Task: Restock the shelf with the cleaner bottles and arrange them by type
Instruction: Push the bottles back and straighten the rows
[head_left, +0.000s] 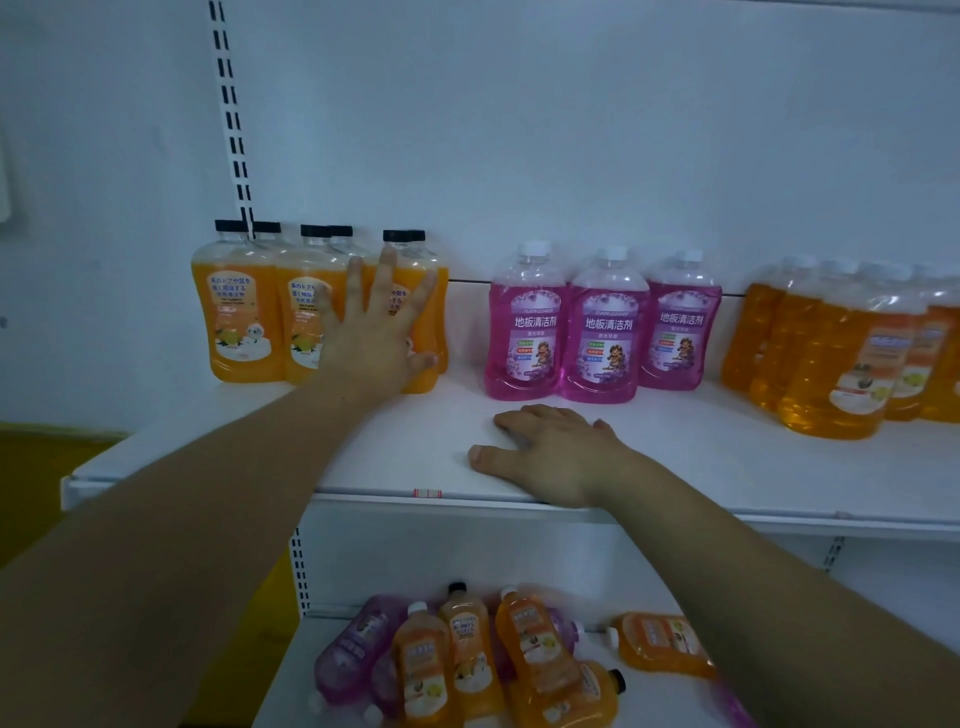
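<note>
On the white upper shelf (415, 447) stand three groups of cleaner bottles. Orange bottles with black caps (241, 312) are at the left, pink floor-cleaner bottles with white caps (602, 338) in the middle, and amber bottles with white caps (836, 353) at the right. My left hand (376, 332) is spread with straight fingers against the front of the rightmost black-capped orange bottle. My right hand (556, 452) lies palm down on the shelf in front of the pink bottles and holds nothing.
On the lower shelf (291, 675) lies a loose pile of orange and pink bottles (467, 654) on their sides. A slotted upright (231, 114) runs up the back wall at the left. A yellow floor strip shows at the far left.
</note>
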